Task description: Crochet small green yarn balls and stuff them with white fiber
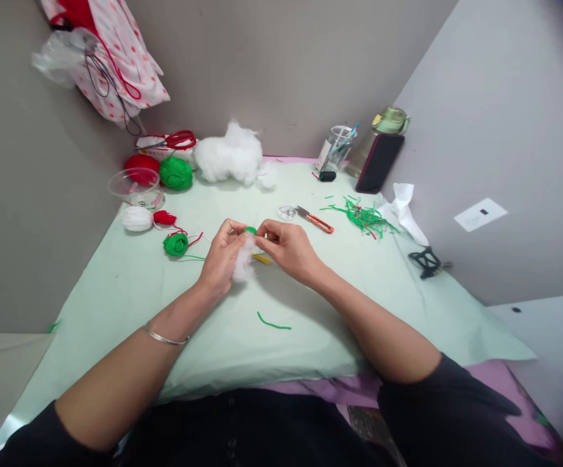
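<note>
In the middle of the table, my left hand (222,257) has its fingers closed around a small green crocheted piece (250,230), mostly hidden between both hands. A tuft of white fibre stuffing (243,261) hangs below it, against my left fingers. My right hand (286,245) pinches at the top of the tuft, right beside the green piece. Below the right fingers lies a yellow-handled tool (261,258), its other end hidden. Green yarn runs left to a small green ball (175,244). Nearer me lies a cut green strand (274,322).
Behind sit a heap of stuffing (230,155), a green yarn ball (176,173), red scissors (180,140) and a clear tub (138,194). Rightward are orange thread snips (316,220), yarn scraps (366,217), a phone (379,163), a clear cup (335,150) and a black stand (426,262).
</note>
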`<action>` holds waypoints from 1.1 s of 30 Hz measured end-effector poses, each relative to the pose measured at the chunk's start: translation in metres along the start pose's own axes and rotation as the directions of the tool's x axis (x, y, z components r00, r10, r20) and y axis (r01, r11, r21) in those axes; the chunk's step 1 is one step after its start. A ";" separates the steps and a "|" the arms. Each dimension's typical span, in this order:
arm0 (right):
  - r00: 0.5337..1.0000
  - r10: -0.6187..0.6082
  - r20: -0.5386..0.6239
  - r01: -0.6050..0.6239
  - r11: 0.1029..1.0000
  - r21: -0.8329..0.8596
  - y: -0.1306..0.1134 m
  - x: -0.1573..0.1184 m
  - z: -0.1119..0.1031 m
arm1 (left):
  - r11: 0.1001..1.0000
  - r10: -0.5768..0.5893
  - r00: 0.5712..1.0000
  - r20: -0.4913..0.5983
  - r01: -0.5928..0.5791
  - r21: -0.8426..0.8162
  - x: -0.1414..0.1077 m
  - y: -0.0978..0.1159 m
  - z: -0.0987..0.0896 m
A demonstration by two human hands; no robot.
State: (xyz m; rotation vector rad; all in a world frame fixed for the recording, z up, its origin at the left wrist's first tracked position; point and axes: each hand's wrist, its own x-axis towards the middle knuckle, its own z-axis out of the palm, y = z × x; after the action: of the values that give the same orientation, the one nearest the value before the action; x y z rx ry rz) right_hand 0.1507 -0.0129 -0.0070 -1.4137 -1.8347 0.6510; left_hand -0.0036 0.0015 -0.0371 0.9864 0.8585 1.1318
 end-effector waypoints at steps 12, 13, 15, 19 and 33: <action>0.998 0.058 -0.020 -0.054 0.985 0.165 0.000 0.001 -0.007 | 0.996 0.053 0.990 0.133 -0.063 0.071 -0.001 0.004 -0.003; 1.000 0.029 -0.010 -0.027 0.989 0.143 -0.001 0.000 -0.007 | 0.994 0.072 0.990 0.117 -0.082 0.078 0.000 0.003 -0.004; 0.999 -0.031 0.012 0.030 0.997 0.074 -0.004 -0.003 -0.006 | 0.989 0.111 0.992 0.067 -0.117 0.088 0.003 0.001 -0.006; 0.993 -0.091 0.071 0.096 0.992 -0.077 -0.011 -0.011 0.001 | 0.980 0.162 0.987 -0.018 -0.159 0.117 0.008 -0.003 -0.008; 0.997 0.062 -0.049 -0.055 0.988 0.143 0.003 0.000 0.003 | 0.999 -0.010 1.000 0.017 0.009 0.035 -0.003 0.011 0.001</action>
State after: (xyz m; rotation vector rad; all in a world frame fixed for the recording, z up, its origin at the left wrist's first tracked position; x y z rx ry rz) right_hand 0.1499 -0.0123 -0.0111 -1.3820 -1.6768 0.7514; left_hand -0.0066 0.0002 -0.0266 1.0185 0.8711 1.1020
